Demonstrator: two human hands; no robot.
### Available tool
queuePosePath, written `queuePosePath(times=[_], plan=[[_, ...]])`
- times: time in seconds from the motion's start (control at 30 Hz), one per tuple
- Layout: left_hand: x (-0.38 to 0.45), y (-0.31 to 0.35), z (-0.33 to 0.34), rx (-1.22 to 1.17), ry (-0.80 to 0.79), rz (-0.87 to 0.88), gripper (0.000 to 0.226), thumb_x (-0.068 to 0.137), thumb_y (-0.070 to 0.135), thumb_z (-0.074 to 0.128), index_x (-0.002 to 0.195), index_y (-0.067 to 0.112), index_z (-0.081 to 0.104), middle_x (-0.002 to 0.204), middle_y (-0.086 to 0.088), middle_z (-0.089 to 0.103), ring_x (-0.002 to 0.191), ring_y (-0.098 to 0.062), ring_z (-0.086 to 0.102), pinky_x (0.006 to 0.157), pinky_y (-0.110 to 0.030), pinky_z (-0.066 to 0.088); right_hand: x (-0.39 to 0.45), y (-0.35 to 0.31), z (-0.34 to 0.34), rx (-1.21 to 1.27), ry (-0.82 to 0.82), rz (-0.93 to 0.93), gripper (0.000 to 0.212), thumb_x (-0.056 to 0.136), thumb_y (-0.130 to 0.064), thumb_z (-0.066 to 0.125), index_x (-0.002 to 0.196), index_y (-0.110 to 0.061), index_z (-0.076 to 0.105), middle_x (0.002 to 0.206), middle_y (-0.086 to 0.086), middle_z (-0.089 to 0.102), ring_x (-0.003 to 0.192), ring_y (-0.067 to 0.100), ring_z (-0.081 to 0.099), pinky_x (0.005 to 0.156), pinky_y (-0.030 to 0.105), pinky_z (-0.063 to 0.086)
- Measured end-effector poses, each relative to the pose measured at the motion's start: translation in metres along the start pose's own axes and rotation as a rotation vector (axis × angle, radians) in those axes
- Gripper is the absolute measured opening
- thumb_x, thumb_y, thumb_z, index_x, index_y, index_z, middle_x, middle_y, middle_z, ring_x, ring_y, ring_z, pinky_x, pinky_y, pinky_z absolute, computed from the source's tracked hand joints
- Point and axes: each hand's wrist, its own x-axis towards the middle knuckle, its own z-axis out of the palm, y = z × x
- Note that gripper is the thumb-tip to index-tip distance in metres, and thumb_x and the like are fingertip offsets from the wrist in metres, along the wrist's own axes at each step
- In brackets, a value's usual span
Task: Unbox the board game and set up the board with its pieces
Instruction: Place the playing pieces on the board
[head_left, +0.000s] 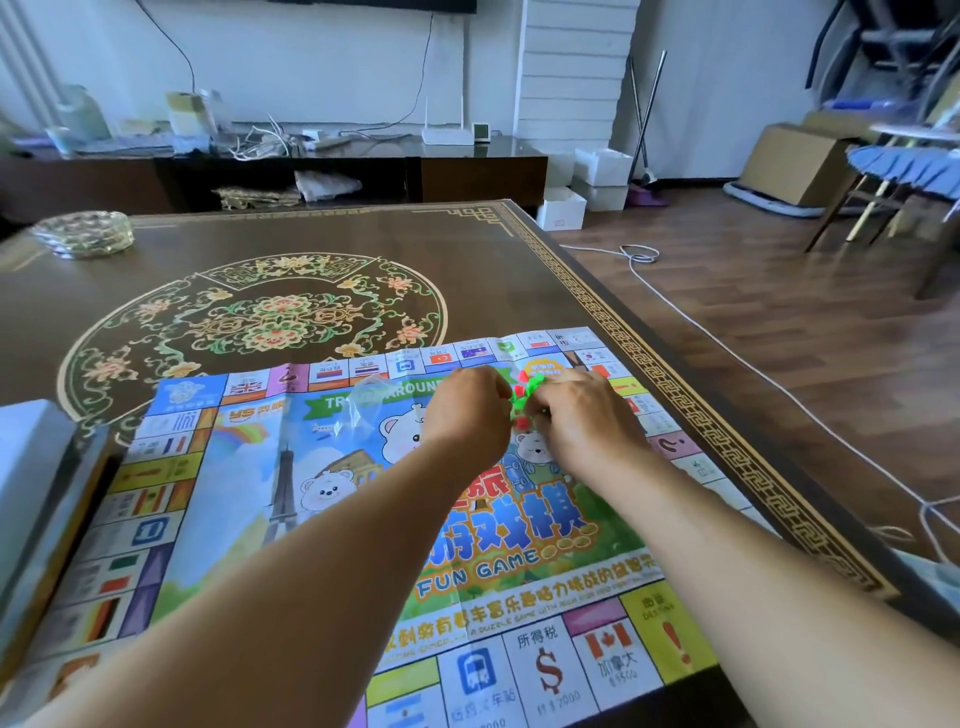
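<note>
The colourful paper game board (291, 519) lies unfolded and creased on the dark patterned table (311, 244). Over its far right part, my left hand (470, 413) and my right hand (579, 418) meet with fingers curled around a small clump of green and red plastic pieces (524, 397), which seem to sit in a clear wrap. Most of the pieces are hidden behind my fingers. A crumpled clear plastic bag (371, 400) rests on the board just left of my left hand.
A pale box (31, 467) stands at the table's left edge. A glass dish (83, 234) sits at the far left corner. The table's right edge drops to a wooden floor with a white cable (727, 353); a chair (904, 171) stands far right.
</note>
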Motion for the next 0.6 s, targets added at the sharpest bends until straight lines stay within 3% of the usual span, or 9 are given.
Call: queuePosePath(times=[0.13, 0.33, 0.6], plan=[[-0.008, -0.004, 0.001, 0.003, -0.019, -0.024, 0.025, 0.092, 0.011, 0.049, 0.109, 0.017, 0.067, 0.112, -0.005, 0.067, 0.100, -0.022, 0.061, 0.075, -0.027, 0.046, 0.000, -0.006, 0.001, -0.015, -0.041, -0.013, 0.022, 0.093, -0.023, 0.055, 0.111, -0.025, 0.068, 0.119, 0.003, 0.054, 0.118, 0.025, 0.043, 0.086, 0.032, 0.041], [-0.015, -0.006, 0.001, 0.006, -0.048, -0.002, 0.025, 0.092, 0.012, 0.049, 0.107, 0.018, 0.068, 0.109, -0.004, 0.067, 0.097, -0.023, 0.061, 0.071, -0.027, 0.044, -0.005, -0.008, -0.002, -0.039, -0.064, -0.046, 0.017, 0.087, -0.031, 0.062, 0.102, -0.023, 0.067, 0.113, 0.002, 0.054, 0.113, 0.024, 0.043, 0.075, 0.030, 0.037], [-0.033, 0.003, 0.010, -0.044, -0.174, 0.032, 0.024, 0.092, 0.014, 0.050, 0.107, 0.019, 0.068, 0.108, -0.005, 0.068, 0.094, -0.024, 0.063, 0.076, -0.027, 0.048, -0.030, 0.014, -0.015, -0.115, -0.121, -0.062, 0.016, 0.092, -0.029, 0.055, 0.102, -0.024, 0.066, 0.117, 0.000, 0.050, 0.118, 0.022, 0.039, 0.081, 0.030, 0.035]])
